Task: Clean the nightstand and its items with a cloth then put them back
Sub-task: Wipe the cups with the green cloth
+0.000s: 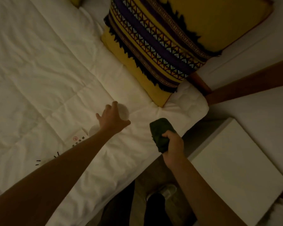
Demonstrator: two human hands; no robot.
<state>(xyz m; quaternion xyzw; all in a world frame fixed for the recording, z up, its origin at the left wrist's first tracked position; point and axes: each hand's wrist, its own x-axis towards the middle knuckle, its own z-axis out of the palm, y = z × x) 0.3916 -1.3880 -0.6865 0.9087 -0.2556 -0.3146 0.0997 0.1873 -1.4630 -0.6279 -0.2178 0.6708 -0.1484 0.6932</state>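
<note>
In the head view, our left hand (112, 118) reaches over the bed (39, 70) at the centre of the frame, its fingers curled round a white round object (123, 112), probably a cup, that rests on the quilt. Our right hand (173, 144), lower and to the right, grips a bunched dark green cloth (160, 134). The two hands are apart, the cloth just right of the cup, so the left hand is the nearer to it. The nightstand (235, 160), its white top bare, lies at the lower right, well apart from the cup. A second pale round thing (93, 129) sits half hidden under our left wrist; we cannot tell what it is. Dim light blurs the small dark marks (55, 156) at lower left.
</note>
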